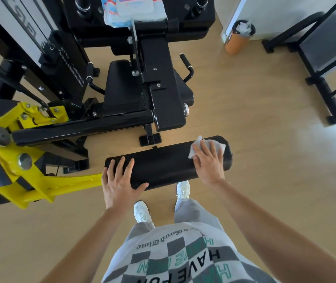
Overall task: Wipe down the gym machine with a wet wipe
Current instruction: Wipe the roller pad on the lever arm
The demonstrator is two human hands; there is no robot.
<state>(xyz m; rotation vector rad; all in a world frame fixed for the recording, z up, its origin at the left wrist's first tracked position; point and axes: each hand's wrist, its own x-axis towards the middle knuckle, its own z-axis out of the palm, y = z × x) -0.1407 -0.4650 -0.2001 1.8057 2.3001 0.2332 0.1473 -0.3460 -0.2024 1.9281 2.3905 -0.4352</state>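
Head view, looking down. Person is standing on the floor (255,129) in front of the machine (163,103), facing its black roller (163,164), which is lying crosswise. The left hand (120,180) is resting on the roller's left end, fingers spread and nearly straight over the top, thumb reaching along the near side, holding nothing. The right hand (209,160) is pressing the white wipe (196,148) flat against the roller's right end, fingers extended, not curled; wipe edges are showing beyond the fingertips. A yellow arm (32,180) is running in from the left toward the roller's left end. A wipe pack (132,11) is sitting on the machine's far part. An orange bin (237,40) holding crumpled white material is standing on the floor, well right of the machine. White shoes (141,213) are showing just below the roller.
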